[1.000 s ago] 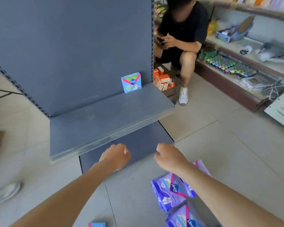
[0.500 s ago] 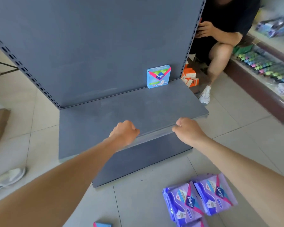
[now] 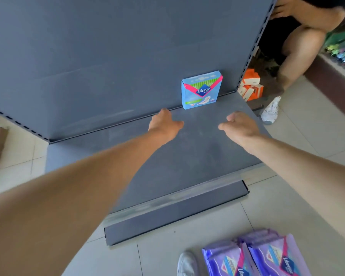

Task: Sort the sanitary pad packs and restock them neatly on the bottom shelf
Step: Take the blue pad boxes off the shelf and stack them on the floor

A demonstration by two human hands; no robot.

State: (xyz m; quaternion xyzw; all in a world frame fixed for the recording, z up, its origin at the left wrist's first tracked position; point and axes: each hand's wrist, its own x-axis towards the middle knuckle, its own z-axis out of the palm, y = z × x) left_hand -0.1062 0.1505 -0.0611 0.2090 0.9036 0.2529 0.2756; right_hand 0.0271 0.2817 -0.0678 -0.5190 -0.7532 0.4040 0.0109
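Shelf [image 3: 197, 162] with one blue pack [image 3: 201, 90]

— What do I get of the wearer from here?

— On my feed, two forearms: the left forearm [image 3: 78, 186] and the right forearm [image 3: 307, 170], both bare right up to the wrists. The left hand [image 3: 163, 124] and right hand [image 3: 241, 126] are bare as well.

— Any clothing?

— Only a shoe [image 3: 186, 263], pale grey with a rounded toe, on the floor [image 3: 277, 212]; whether it is the wearer's own I cannot tell.
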